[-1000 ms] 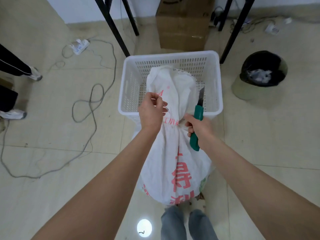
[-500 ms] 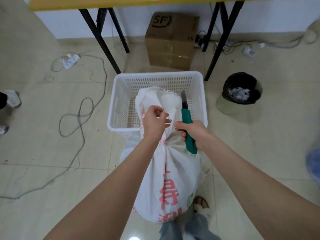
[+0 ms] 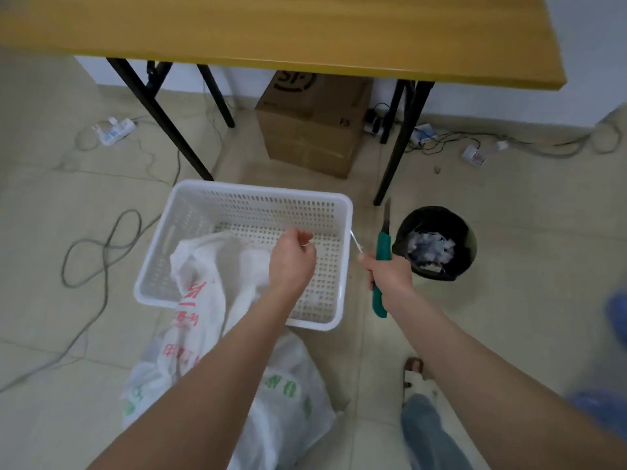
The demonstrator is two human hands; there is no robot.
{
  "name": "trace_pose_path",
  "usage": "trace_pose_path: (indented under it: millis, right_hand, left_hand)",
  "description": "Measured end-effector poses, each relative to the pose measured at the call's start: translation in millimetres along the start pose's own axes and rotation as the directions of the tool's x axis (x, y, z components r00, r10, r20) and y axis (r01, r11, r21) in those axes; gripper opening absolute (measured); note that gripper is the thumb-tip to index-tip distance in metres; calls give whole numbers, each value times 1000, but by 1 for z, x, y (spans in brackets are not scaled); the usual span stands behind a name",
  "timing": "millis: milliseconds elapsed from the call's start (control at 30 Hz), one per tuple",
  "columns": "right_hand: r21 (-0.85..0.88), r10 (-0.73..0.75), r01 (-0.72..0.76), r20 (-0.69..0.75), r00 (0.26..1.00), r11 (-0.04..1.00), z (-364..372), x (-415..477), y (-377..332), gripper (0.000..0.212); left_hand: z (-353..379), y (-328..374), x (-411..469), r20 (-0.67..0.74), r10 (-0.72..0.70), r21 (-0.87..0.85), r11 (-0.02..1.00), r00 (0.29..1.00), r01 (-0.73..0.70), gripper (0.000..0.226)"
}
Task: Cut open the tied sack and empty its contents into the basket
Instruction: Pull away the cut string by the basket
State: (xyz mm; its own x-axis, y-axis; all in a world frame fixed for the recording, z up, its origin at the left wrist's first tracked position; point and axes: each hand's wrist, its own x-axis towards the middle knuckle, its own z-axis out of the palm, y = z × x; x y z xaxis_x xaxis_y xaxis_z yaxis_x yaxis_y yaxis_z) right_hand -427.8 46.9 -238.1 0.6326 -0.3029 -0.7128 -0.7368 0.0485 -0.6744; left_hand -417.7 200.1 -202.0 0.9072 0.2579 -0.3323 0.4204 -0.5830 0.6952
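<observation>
The white woven sack [image 3: 203,300], printed in red and green, stands on the floor, and its loosened top slumps over the near rim into the white perforated basket [image 3: 261,193]. My left hand [image 3: 293,259] is over the basket, fingers closed on the edge of the sack's mouth. My right hand [image 3: 386,274] is to the right of the basket. It grips a green-handled knife [image 3: 381,266] with the blade pointing up, and a short white tie string [image 3: 356,244] sticks out from its fingers. The sack's contents are hidden.
A black bin [image 3: 436,244] with scraps stands just right of the knife. A yellow table [image 3: 305,35] on black legs and a cardboard box [image 3: 312,127] are behind the basket. Cables [image 3: 101,252] and power strips lie on the tiled floor. My sandalled foot [image 3: 417,378] is at the lower right.
The tie has come off the sack's neck. My right hand moved right with the knife and the string. The sack's top has opened and slumped into the basket. The view tilted up.
</observation>
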Motion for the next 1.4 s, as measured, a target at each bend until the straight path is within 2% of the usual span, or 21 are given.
trace_pose_path:
  millis: [133,333,433,600,767,867,967,1033,1100,1167,1233,1400]
  right_hand:
    - [-49,31,-38,-143,989,998,-70,75,-20,15]
    - [-71,127,-147,-236,963,987,-146,164,-22,30]
    - [-100,139,-172,-275,951,980,-162,197,-22,37]
    - [-150,112,-158,-279,954,976,-168,231,-25,27]
    - [-178,101,-149,-255,962,973,-165,237,-33,26]
    - [-176,85,-121,-198,977,977,-163,231,-36,21]
    - [-298,-37,3,-111,993,955,-156,212,-44,20]
    - [-359,-108,108,22,994,927,-146,192,-52,25]
    - [-347,-93,153,182,979,925,-132,168,-63,38]
    - [-214,4,57,276,961,975,-115,145,-74,45]
    - [-100,86,-56,326,941,993,-100,122,-84,41]
    - [-57,25,7,537,843,998,-65,70,-84,29]
  left_hand:
    - [76,49,16,36,-46,15,999,998,45,24]
    - [154,84,31,117,-98,56,994,988,92,23]
    - [181,88,40,127,-141,65,989,982,134,24]
    - [212,91,49,132,-186,55,982,974,180,21]
    - [218,96,54,130,-209,69,977,969,202,21]
    - [214,100,56,132,-208,57,978,969,202,21]
    - [204,104,53,128,-203,59,979,971,197,21]
    - [195,106,51,122,-207,48,978,971,203,21]
    - [182,110,50,104,-209,32,978,972,207,23]
    - [166,113,47,66,-205,13,979,977,205,29]
    - [145,115,41,33,-213,-34,976,976,215,32]
    - [99,100,26,85,-205,-203,955,975,218,37]
